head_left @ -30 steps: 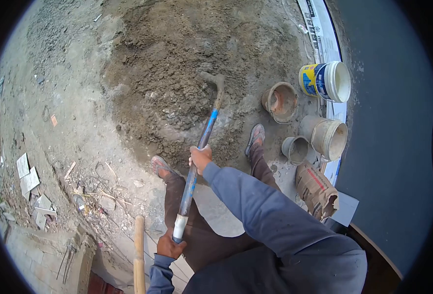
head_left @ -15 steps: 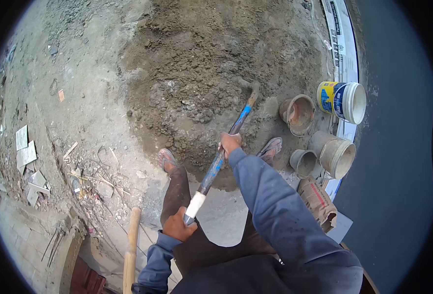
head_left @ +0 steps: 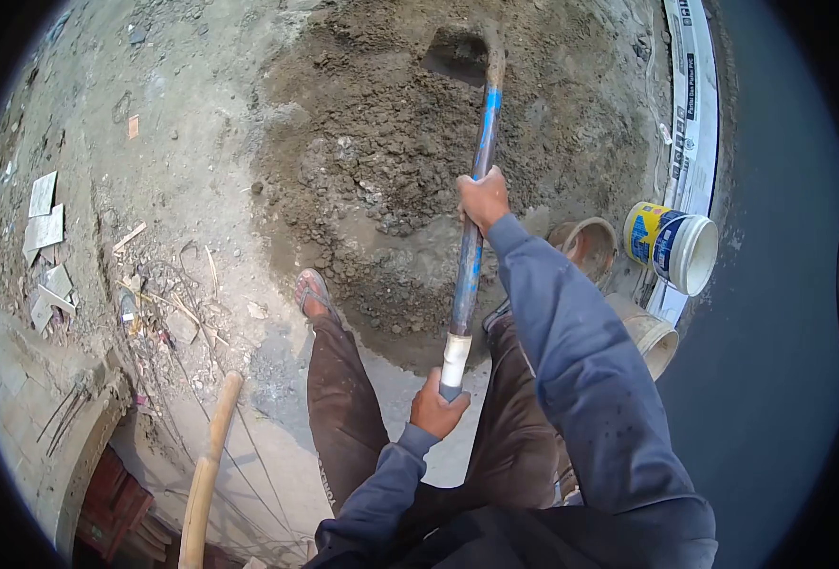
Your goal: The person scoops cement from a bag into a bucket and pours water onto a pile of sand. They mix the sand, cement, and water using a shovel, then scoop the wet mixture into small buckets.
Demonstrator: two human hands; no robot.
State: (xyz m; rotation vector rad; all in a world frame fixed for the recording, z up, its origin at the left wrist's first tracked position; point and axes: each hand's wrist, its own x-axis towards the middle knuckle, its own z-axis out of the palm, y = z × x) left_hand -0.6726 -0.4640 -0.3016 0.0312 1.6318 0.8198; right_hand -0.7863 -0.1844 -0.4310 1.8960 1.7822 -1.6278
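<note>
Both hands grip the handle of a long hoe (head_left: pixel 467 275), its shaft worn with blue paint and fitted with a white sleeve and grey end. My left hand (head_left: pixel 438 410) is closed round the grey lower end, close in front of my legs. Farther up the shaft, my right hand (head_left: pixel 485 197) wraps it with the arm stretched forward. The dark blade (head_left: pixel 455 55) shows at the far end, left of the handle, against the heap of damp grey-brown mix (head_left: pixel 391 142). My sandaled left foot (head_left: pixel 312 289) stands at the near edge of the heap.
At right are a yellow-and-blue bucket (head_left: pixel 671 248), a dirty bucket (head_left: pixel 585 248) and another pale bucket (head_left: pixel 654 339), partly behind my arm. White printed panels (head_left: pixel 690 114) line that side. A wooden pole (head_left: pixel 212 446) lies lower left; broken tiles (head_left: pixel 44 228) and scraps lie beyond.
Both hands and the hoe have swung forward and right; the blade now shows at the far part of the heap. My right arm reaches farther out, and the view has shifted.
</note>
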